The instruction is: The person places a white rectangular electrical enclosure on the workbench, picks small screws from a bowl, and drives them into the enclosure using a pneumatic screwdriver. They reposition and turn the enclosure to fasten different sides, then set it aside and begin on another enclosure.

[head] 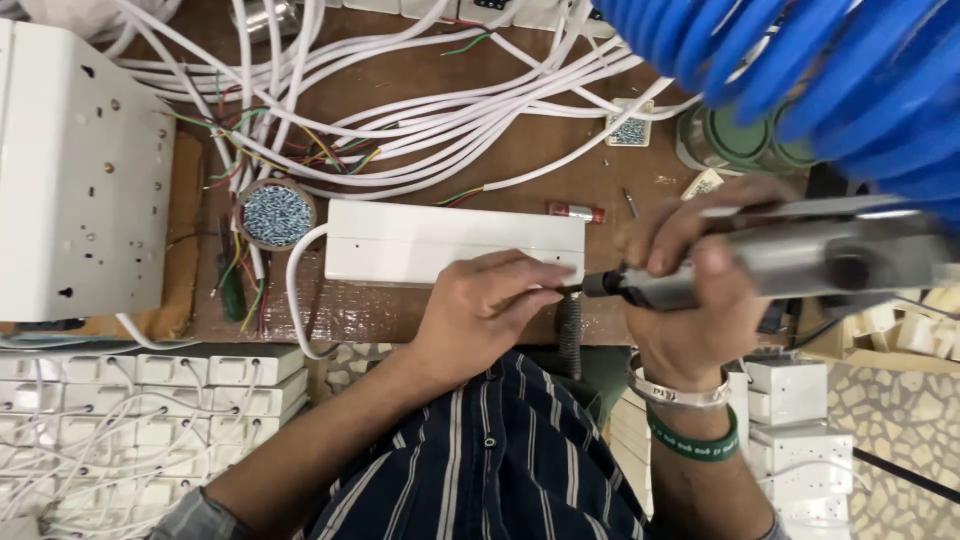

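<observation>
Right hand (690,290) is gripping pneumatic screwdriver (800,255); left hand (490,310) is pinching its bit against white box (455,243). Misalignment is risking slippage into fingers.

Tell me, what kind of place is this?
Probably a small workshop where electrical extension boxes get put together. A powered screwdriver on a blue coiled hose works on a white box, beside a pot of screws and heaps of white cables.
</observation>
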